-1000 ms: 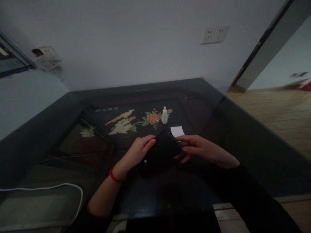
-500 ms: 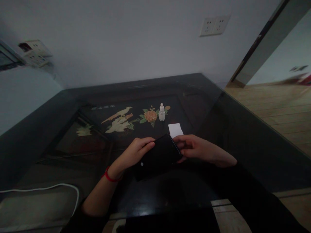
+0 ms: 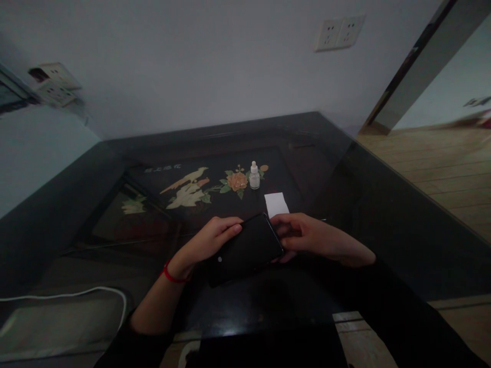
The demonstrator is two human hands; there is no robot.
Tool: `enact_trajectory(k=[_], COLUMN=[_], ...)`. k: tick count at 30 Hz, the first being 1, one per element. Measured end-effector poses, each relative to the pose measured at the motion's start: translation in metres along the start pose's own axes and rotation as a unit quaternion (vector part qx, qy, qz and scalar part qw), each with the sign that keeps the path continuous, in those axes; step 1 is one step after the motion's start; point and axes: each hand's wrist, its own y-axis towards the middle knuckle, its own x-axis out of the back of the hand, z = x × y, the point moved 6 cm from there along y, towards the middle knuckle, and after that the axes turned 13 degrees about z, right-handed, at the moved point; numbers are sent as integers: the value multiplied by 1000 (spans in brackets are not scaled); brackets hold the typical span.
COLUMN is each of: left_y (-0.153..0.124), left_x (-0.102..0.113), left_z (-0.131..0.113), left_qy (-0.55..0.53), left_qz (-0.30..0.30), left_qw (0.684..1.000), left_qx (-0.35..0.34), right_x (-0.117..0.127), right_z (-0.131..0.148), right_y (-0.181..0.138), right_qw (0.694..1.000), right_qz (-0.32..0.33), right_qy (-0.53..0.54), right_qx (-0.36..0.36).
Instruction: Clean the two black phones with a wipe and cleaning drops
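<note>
A dark phone [image 3: 249, 245] is held tilted above the near part of the glossy black table [image 3: 238, 306]. My left hand [image 3: 215, 237], with a red band at the wrist, grips its left side, thumb lying on the face. At the right edge, my right hand [image 3: 297, 235] is closed around the phone's end, its fingers partly hidden. Just beyond the phone lies a white slip of paper [image 3: 276, 204], its near end covered by my right hand. Farther back, a small white-capped dropper bottle [image 3: 254, 176] stands upright.
A bird-and-flower picture [image 3: 192, 189] decorates the tabletop. A white cable [image 3: 84, 292] curves at the lower left. Wall sockets [image 3: 339, 33] are at the back right, more sockets [image 3: 57, 84] at the left. Wooden floor [image 3: 418, 158] shows past the table's right edge.
The phone has shifted slightly left and its face has turned a little, both hands still on it. The whole view has moved slightly; bottle and paper stay in place.
</note>
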Motion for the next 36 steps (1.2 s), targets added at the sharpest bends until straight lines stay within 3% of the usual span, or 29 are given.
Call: enact_trajectory(k=[7,20,28,36], left_y=[0,2,-1,-1], left_x=[-1,-17,-19,-19], left_z=[-7,-14,-14,-11], left_qy=[18,71,75,87], left_qz=[23,112,127,122], left_qw=[999,991,989,989], left_qx=[-35,-19,-9,-14], right_x=[-9,-5,-4,-4], right_z=[5,-7,-7,-5], right_y=[-4,2,5,4], right_qw=[997,996,997,997], right_qz=[26,60,11,4], right_qy=[76,-54,-67,-62], right_qx=[15,-29,-41,-36])
